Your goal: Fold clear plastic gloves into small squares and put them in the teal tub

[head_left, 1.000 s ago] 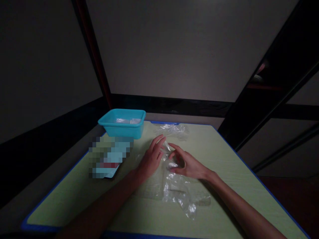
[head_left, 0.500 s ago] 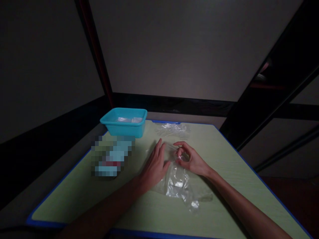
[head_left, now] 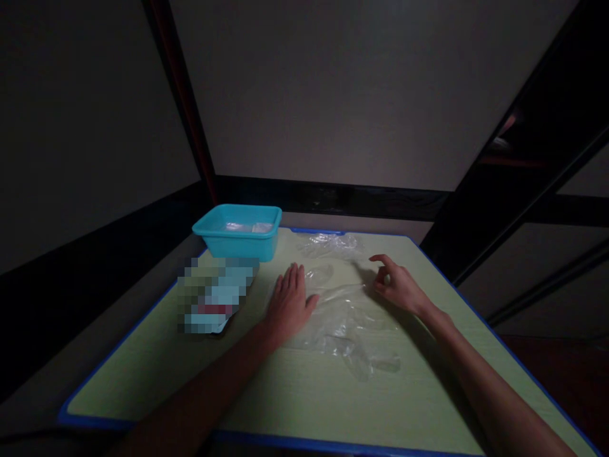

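A clear plastic disposable glove (head_left: pixel 340 320) lies spread on the table, its finger parts pointing right and toward me. My left hand (head_left: pixel 291 298) rests flat on the left end of this glove, fingers stretched out and thumb apart. Just past the glove's right edge is my right hand (head_left: pixel 394 284), slightly raised, with the index finger extended, the other fingers bent and nothing visible between them. Behind both hands lies a second crumpled piece of clear plastic (head_left: pixel 330 244), perhaps another glove.
The pale green table (head_left: pixel 266 393) has a blue edge. At its back left corner stands a turquoise plastic basin (head_left: pixel 238 242) with clear plastic pieces inside. A blurred-out flat light-blue object (head_left: pixel 221 295) lies left of my left hand. Wall panels rise behind.
My right hand has moved right, away from the glove it was pinching. My left hand has flattened down, and the bunched glove now lies spread flatter.
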A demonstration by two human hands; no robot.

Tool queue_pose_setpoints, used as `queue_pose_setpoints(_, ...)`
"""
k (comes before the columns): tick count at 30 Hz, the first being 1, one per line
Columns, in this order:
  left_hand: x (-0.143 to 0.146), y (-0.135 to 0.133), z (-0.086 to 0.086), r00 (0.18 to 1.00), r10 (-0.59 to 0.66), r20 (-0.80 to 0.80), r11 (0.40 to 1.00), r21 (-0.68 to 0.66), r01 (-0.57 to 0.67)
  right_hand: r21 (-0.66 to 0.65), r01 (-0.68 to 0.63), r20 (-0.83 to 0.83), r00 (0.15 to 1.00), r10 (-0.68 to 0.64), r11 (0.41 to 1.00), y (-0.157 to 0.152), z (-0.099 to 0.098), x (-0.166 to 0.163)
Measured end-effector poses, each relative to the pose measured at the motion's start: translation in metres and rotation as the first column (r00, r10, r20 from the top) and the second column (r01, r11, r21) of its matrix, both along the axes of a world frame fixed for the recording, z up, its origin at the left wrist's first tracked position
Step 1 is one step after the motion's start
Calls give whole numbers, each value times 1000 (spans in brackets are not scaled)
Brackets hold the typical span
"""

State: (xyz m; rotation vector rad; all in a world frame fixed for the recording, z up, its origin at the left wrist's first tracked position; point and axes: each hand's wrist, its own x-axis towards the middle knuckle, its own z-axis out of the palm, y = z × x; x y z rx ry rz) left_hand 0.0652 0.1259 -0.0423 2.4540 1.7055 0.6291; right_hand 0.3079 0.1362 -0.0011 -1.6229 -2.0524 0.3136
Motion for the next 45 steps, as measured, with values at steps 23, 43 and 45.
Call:
queue_pose_setpoints(23,1,8,8,959,-274,76,961,-17,276,-68,-529,4,848,530,846,-33,8,-47)
queue_pose_setpoints(43,-24,12,18,855,-518,29,831,-221,511,-323,-716,-112,678,727,618,-58,28,-35)
queue_pose_setpoints(45,-24,12,21,855,-518,4,827,-251,503,-363,-725,-164,668,726,585,-60,33,-29)
